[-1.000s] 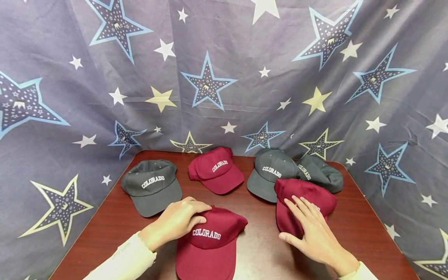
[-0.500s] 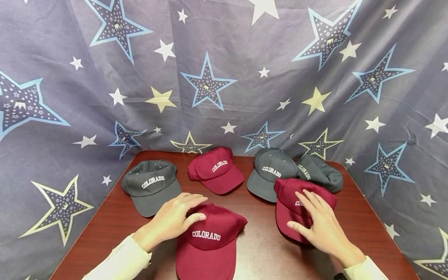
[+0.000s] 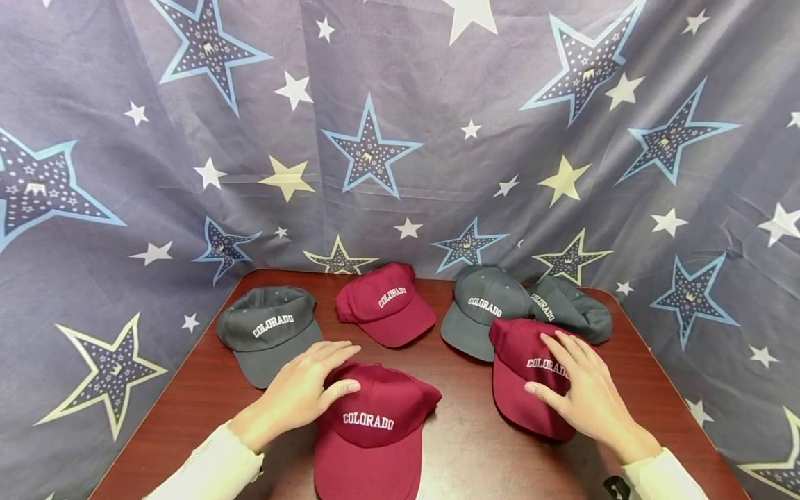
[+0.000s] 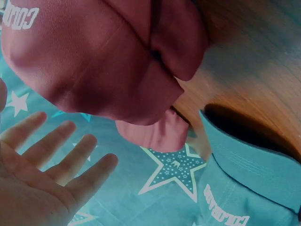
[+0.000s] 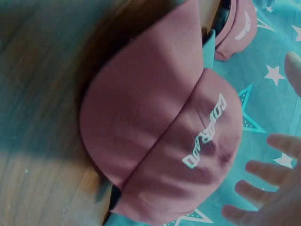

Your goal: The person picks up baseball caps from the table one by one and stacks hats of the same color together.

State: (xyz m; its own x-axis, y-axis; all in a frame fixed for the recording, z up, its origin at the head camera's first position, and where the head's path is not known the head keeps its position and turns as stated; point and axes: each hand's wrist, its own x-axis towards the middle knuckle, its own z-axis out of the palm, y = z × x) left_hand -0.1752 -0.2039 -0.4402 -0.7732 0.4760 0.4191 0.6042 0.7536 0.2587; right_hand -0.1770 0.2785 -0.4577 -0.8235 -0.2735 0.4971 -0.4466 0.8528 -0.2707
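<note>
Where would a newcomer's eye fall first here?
Probably the starry cloth filling the background, then the front red cap with white COLORADO lettering. Next, the left hand, spread by that cap, and the right hand, spread near a second red cap toward the right of the table.

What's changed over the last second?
The left hand has shifted left across the front maroon cap. The right hand has moved right and slightly forward, uncovering more COLORADO lettering on the right maroon cap. Neither hand grips a cap now. Both caps stayed put, as did the back maroon cap and three grey caps.
</note>
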